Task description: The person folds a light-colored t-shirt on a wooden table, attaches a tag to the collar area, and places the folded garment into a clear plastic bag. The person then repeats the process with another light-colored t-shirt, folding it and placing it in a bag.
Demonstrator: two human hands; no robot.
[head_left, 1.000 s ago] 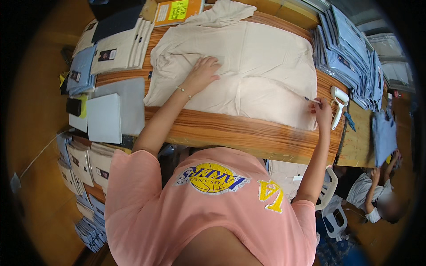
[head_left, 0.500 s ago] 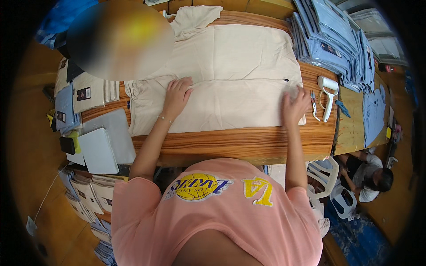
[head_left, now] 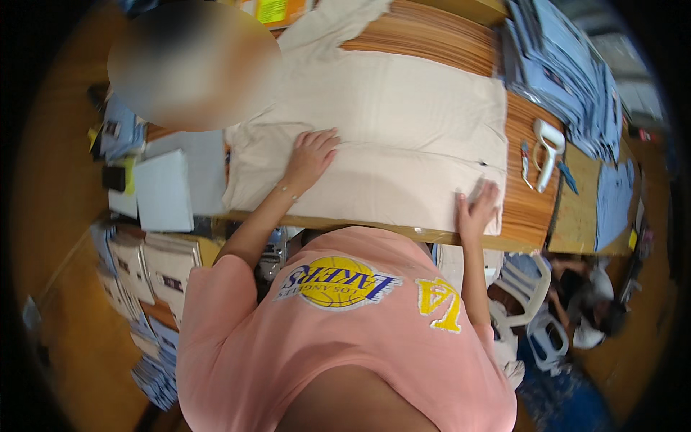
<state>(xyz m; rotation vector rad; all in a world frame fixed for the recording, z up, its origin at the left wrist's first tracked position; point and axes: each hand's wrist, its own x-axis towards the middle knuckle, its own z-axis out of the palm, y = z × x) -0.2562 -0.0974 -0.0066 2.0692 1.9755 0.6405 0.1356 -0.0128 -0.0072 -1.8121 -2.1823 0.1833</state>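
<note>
A cream long-sleeved garment [head_left: 403, 108] lies spread over the wood-striped table. One of its sleeves stretches toward the far side, and its near edge lies close to the table's front edge. My left hand [head_left: 311, 160] rests on the left part of the cloth, fingers extended. Over at the lower right corner, my right hand [head_left: 478, 209] lies on the fabric with its thumb spread from the fingers. A small dark label [head_left: 483, 163] shows above the right hand. The garment's upper left part is hidden by a blurred patch.
Right of the cloth lie a white lint roller [head_left: 549, 147] and small red-and-white snips [head_left: 525, 162]. Bagged blue garments [head_left: 565, 86] are stacked at the far right. White sheets [head_left: 164, 191] lie at the left. A person [head_left: 594, 306] sits beyond white plastic chairs [head_left: 520, 284].
The garment has slid toward me, its near edge now close to the table's front edge. Both hands have moved with it, and the cloth looks smoother at the left. The view has tilted.
</note>
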